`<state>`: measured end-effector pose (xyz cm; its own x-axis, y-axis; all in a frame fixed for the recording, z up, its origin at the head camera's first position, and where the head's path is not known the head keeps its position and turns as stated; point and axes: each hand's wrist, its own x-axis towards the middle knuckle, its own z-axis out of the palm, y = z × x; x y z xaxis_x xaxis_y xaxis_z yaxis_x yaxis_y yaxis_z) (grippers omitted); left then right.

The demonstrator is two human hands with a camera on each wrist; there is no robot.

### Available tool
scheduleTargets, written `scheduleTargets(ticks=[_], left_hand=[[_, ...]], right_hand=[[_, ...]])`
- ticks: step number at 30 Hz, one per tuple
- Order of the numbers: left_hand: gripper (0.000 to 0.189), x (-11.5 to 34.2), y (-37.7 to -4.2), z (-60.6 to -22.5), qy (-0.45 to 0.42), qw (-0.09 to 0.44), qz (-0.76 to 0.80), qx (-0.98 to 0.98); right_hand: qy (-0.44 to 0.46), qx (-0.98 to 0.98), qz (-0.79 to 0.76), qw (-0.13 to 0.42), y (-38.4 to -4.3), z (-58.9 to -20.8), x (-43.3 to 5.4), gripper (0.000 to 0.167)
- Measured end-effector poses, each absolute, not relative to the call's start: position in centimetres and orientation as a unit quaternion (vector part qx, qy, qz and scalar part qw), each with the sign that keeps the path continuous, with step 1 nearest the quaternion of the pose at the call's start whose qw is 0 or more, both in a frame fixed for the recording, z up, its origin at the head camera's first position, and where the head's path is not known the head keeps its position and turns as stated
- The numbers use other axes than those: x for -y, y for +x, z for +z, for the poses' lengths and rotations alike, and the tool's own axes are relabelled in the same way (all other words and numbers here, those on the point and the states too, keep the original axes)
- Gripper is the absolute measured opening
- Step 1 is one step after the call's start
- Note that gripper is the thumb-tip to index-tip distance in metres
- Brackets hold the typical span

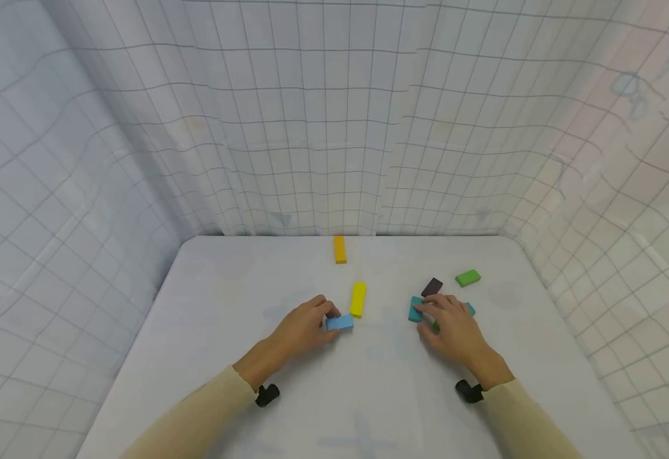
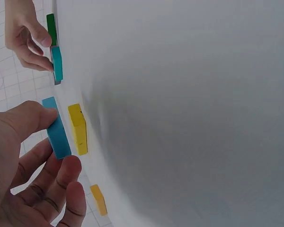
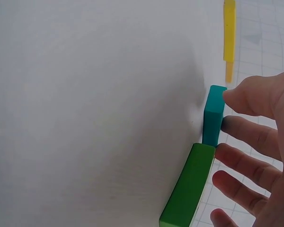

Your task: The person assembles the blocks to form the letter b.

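One light blue block is sitting between the thumb and fingertips of the left hand, and from my distant seat I am seeing that hand pinching it; whether the block is also resting on the white table, I am not managing to tell. Just beyond and to the right of those fingers, a yellow block is lying on the tabletop, and farther out past it an orange block is lying near the table's far edge. Over on the other side, the right hand is bending its fingers loosely, with thumb and index finger hovering at or touching a teal block at its left; I am failing to make out whether they are truly pinching it. Beneath that palm a green block is lying end to end with the teal one, seemingly touching it. A second teal block is peeking out from the right side of this hand, partly hidden by it. Just ahead of the fingers I am spotting a dark block, and beyond them to the right a light green block is lying apart.
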<state>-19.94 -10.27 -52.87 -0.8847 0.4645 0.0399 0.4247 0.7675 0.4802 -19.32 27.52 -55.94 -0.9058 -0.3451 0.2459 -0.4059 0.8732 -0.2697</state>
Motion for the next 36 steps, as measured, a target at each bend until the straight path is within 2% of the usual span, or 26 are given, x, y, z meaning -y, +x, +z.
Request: scheduleTargets(ticks=[13, 21, 27, 31, 36], left_hand=[[0.028, 10.7, -16.7, -54.2, 0.245, 0.007, 0.274, -0.93], [0.047, 9.9, -15.8, -54.8, 0.23, 0.014, 0.252, -0.94], [0.065, 10.6, -16.2, -54.5, 0.247, 0.072, 0.217, -0.942], [0.064, 11.2, -16.9, -54.1, 0.272, 0.114, 0.204, -0.933], [0.062, 11.5, -17.6, -53.6, 0.278, 0.137, 0.213, -0.926]], right_hand=[[0.197, 0.964, 0.157, 0.088, -19.3, -55.6, -27.5, 0.041], [0.198, 0.963, 0.16, 0.088, -19.2, -55.4, -27.3, 0.041], [0.199, 0.963, 0.164, 0.081, -19.1, -55.3, -27.2, 0.04], [0.199, 0.963, 0.162, 0.086, -19.2, -55.4, -27.4, 0.04], [0.202, 0.961, 0.164, 0.097, -19.3, -55.6, -27.5, 0.04]])
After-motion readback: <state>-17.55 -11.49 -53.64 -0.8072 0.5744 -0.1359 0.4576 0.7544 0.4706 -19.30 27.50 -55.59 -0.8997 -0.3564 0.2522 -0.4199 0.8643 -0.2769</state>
